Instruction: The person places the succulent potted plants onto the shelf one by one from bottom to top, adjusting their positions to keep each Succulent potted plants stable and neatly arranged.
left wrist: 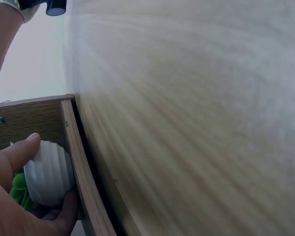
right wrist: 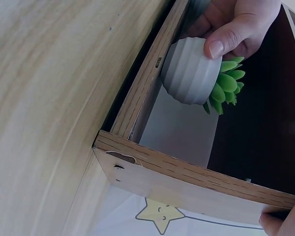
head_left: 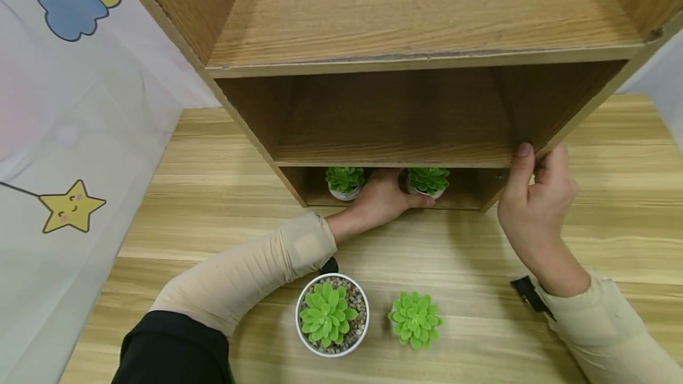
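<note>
In the head view my left hand (head_left: 383, 197) reaches into the bottom compartment of a wooden shelf unit (head_left: 427, 58), with its thumb across the front of a small potted succulent (head_left: 428, 180). Both wrist views show the fingers and thumb gripping its ribbed white pot (left wrist: 50, 174), which stands at the compartment's floor board (right wrist: 152, 73). To the left of that hand, a second potted succulent (head_left: 345, 181) is in the same compartment. My right hand (head_left: 539, 203) holds the unit's right side panel, thumb on the inner side; its fingers are partly hidden behind the panel.
In front of the unit, a round white pot (head_left: 332, 316) with a succulent and pebbles stands on the wood-patterned table (head_left: 256, 242). Right of it is another small succulent (head_left: 415, 319). A white cloth with a star (head_left: 73, 206) hangs at the left.
</note>
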`<action>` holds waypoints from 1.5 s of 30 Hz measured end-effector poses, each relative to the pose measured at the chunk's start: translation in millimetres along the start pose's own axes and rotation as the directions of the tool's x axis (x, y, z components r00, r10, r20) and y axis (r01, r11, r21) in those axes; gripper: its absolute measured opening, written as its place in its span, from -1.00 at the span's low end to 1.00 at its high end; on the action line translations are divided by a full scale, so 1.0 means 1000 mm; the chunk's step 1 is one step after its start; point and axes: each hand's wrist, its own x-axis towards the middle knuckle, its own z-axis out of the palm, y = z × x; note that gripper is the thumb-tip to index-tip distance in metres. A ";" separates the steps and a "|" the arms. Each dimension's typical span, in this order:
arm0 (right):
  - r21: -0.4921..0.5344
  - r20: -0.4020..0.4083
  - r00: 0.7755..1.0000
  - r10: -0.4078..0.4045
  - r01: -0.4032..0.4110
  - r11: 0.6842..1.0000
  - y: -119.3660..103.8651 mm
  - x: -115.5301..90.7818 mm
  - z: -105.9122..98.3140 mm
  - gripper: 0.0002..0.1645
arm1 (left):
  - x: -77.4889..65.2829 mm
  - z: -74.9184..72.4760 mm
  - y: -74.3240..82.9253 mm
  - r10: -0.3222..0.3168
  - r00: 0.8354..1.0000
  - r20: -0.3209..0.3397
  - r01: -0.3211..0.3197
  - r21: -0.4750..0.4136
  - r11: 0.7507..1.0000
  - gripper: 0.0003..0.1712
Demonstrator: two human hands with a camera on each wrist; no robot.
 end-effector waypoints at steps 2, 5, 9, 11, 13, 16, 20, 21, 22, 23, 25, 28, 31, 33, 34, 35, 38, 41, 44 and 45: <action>0.001 -0.003 1.000 -0.003 0.003 1.000 0.000 0.000 0.000 -0.71 | 0.000 0.000 0.000 0.003 1.000 -0.001 -0.003 0.001 1.000 0.03; 0.000 -0.008 1.000 -0.006 0.006 1.000 0.000 0.000 0.001 -0.72 | 0.001 0.000 0.000 0.008 1.000 -0.004 -0.008 0.005 1.000 0.04; -0.007 -0.005 1.000 -0.005 0.005 1.000 0.000 0.000 0.001 -0.72 | 0.001 0.000 0.000 0.007 1.000 -0.001 -0.007 0.010 1.000 0.05; -0.011 -0.004 1.000 -0.003 0.003 1.000 0.000 0.000 0.000 -0.72 | 0.001 0.000 0.000 0.003 1.000 0.002 -0.003 0.007 1.000 0.04; -0.012 -0.005 1.000 -0.002 0.002 1.000 0.000 0.000 0.000 -0.72 | 0.001 0.000 0.000 0.000 1.000 0.005 0.000 0.003 1.000 0.04; -0.010 -0.003 1.000 0.002 -0.002 1.000 0.001 0.000 0.000 -0.71 | 0.000 0.000 0.000 0.000 1.000 0.009 0.000 -0.004 1.000 0.04; -0.006 0.000 1.000 0.006 -0.006 1.000 0.000 0.000 -0.001 -0.71 | 0.000 0.001 -0.001 0.005 1.000 0.012 -0.005 -0.009 1.000 0.04; -0.007 -0.001 1.000 0.005 -0.005 1.000 0.000 0.000 0.000 -0.71 | 0.000 0.001 -0.001 0.006 1.000 0.012 -0.006 -0.012 1.000 0.04; -0.007 -0.003 1.000 0.003 -0.003 1.000 0.000 0.000 0.000 -0.71 | 0.000 0.001 -0.001 0.007 1.000 0.012 -0.007 -0.012 1.000 0.04; -0.008 -0.005 1.000 0.001 -0.001 1.000 -0.001 0.000 0.000 -0.71 | 0.000 0.000 0.000 0.009 1.000 0.013 -0.009 -0.014 1.000 0.04; -0.013 -0.009 1.000 -0.003 0.003 1.000 -0.001 0.000 0.001 -0.72 | 0.000 0.000 0.000 0.009 1.000 0.015 -0.009 -0.015 1.000 0.05; -0.015 -0.011 1.000 -0.007 0.007 1.000 -0.001 0.000 0.001 -0.73 | 0.000 0.000 0.000 0.011 1.000 0.014 -0.011 -0.011 1.000 0.05; -0.017 -0.009 1.000 -0.008 0.008 1.000 -0.001 0.000 0.001 -0.73 | 0.000 -0.001 0.000 0.015 1.000 0.011 -0.015 -0.005 1.000 0.06; -0.018 -0.010 1.000 -0.008 0.008 1.000 -0.001 0.000 0.001 -0.72 | 0.000 -0.001 0.000 0.017 1.000 0.010 -0.017 -0.003 1.000 0.06; -0.017 -0.010 1.000 -0.008 0.008 1.000 -0.001 -0.001 0.001 -0.73 | 0.000 -0.001 0.000 0.016 1.000 0.010 -0.016 -0.003 1.000 0.07; -0.016 -0.011 1.000 -0.008 0.008 1.000 -0.001 -0.001 0.001 -0.72 | 0.000 -0.001 0.000 0.016 1.000 0.009 -0.016 -0.004 1.000 0.07; -0.011 -0.014 1.000 -0.007 0.007 1.000 -0.002 -0.001 0.001 -0.73 | -0.001 -0.001 -0.001 0.010 1.000 0.007 -0.010 -0.018 1.000 0.07; -0.010 -0.014 1.000 -0.004 0.004 1.000 -0.002 0.000 0.002 -0.72 | -0.002 -0.002 0.000 0.003 1.000 0.009 -0.002 -0.028 1.000 0.07; -0.014 -0.011 1.000 -0.002 0.002 1.000 -0.002 0.000 0.001 -0.71 | -0.003 -0.003 0.000 0.003 1.000 0.019 -0.002 -0.032 0.999 0.07; -0.014 -0.008 1.000 -0.001 0.001 1.000 -0.001 0.000 0.001 -0.71 | -0.003 -0.003 0.000 0.004 1.000 0.022 -0.003 -0.031 1.000 0.07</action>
